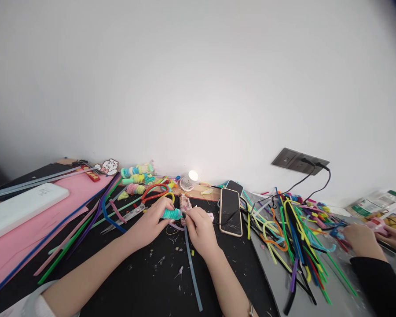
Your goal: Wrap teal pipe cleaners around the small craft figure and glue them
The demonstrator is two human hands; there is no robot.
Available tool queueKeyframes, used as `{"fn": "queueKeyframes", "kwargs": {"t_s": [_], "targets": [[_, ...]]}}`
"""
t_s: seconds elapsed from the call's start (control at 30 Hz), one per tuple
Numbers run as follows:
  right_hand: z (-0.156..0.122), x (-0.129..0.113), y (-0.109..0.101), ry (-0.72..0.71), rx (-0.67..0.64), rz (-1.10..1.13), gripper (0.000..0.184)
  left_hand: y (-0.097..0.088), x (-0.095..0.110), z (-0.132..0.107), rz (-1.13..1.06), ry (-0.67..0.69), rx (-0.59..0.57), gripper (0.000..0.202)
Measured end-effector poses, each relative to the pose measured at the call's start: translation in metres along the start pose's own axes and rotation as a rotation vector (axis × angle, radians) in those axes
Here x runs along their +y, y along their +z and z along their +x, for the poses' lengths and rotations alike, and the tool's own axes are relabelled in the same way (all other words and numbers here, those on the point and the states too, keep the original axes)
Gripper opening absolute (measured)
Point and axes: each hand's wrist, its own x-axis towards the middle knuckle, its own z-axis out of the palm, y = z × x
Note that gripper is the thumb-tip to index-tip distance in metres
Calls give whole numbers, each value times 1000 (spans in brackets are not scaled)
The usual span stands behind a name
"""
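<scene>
My left hand [153,223] is closed around a teal, fuzzy coil of wound pipe cleaner [172,214]. At the coil's right end, my right hand [203,230] pinches a small black piece [184,215] whose kind is too small to tell. Below the fingers, a translucent glue stick [192,273] lies on the black work surface. Scissors [155,193] with red handles rest just left of and behind my left hand. Behind both hands stands a pinkish wrapped item [185,202], partly hidden by them.
Coiled pastel pipe-cleaner pieces [137,170] line the wall, near a small white cup [189,181]. A phone [230,212] lies right of my hands. Loose pipe cleaners [297,237] cover the grey surface, where a co-worker's hand [363,240] is busy. A white box [26,209] lies left.
</scene>
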Motion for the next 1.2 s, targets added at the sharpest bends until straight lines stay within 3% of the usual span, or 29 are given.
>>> {"fn": "queueKeyframes", "kwargs": {"t_s": [0.43, 1.2], "targets": [[0, 2, 2, 33, 78, 42, 23, -1, 4, -1, 18, 84, -115, 15], [-1, 6, 7, 140, 8, 36, 22, -2, 9, -2, 14, 122, -183, 18]]}}
